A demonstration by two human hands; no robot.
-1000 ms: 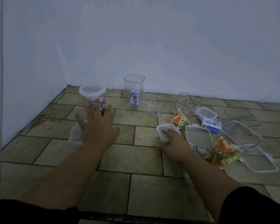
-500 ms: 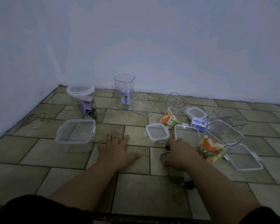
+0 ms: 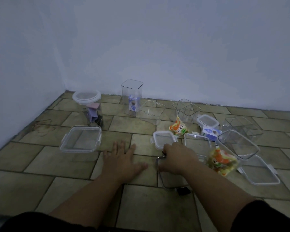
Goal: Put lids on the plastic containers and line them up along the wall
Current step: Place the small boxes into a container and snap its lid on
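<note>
Tiled floor [image 3: 32,178], dim light, meeting a pale wall [image 3: 157,47] at the back. Far left near the corner: round lidded jar [image 3: 88,104] holding purple and pink items, upright. In front of it: flat rectangular container with clip lid [image 3: 81,140], closed, lying on the floor. Next, close to the wall: tall square container [image 3: 132,96], open-topped, with a small blue-and-white carton inside. Beside it: low clear tub [image 3: 151,109], no lid. Centre foreground: left hand [image 3: 122,159], palm down on the tiles, fingers spread, grip apart and holding nothing. Just beyond the hands: small square lid [image 3: 163,139], flat on the floor. Right hand [image 3: 178,159], fingers curled over a thin wire handle [image 3: 159,160]; whether the grip is truly clamped on it cannot be told. Behind: orange snack packet [image 3: 178,128], then a clear divided container [image 3: 186,109], uncovered. Further right: small lidded box [image 3: 207,121] resting on a blue-and-white carton [image 3: 210,132]. Right foreground: second orange snack packet [image 3: 222,162], an open clear container [image 3: 238,144] tilted, and a loose rectangular lid [image 3: 259,173] flat on the tiles. Far right: another open clear tub [image 3: 243,126], probably tipped on its side.
</note>
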